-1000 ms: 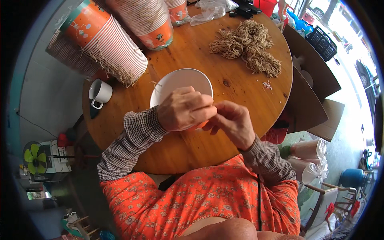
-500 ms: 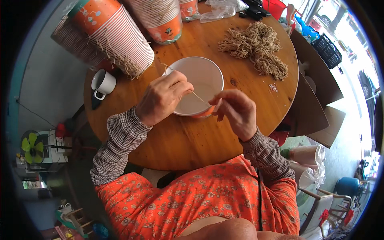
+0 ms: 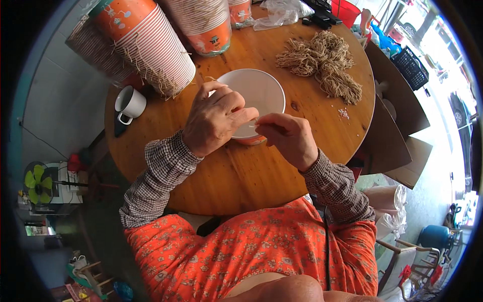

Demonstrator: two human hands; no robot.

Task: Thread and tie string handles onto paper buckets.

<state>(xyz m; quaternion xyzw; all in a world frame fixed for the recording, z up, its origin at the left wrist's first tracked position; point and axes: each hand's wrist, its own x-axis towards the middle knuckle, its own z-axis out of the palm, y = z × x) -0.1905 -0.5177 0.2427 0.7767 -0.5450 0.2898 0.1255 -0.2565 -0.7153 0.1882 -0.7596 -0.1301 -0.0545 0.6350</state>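
Note:
A white paper bucket with an orange outside stands upright on the round wooden table, its mouth toward me. Over its near rim, the fingertips of my left hand and my right hand meet. Both are closed in a pinch on a thin tan string, of which only a short bit shows between them. Another bit of string shows beyond my left fingers, near the bucket's far left rim. My left hand hides the bucket's left side, and the fingers partly hide the string.
Tall stacks of nested paper buckets stand at the back left, strings draped over one. A white mug is at the left edge. A tan string bundle lies at the back right. Cardboard boxes stand beyond the table's right edge.
My hands have come together; the string stretched between them before now shows only briefly at the fingertips. My left hand has moved right, and my right hand slightly left.

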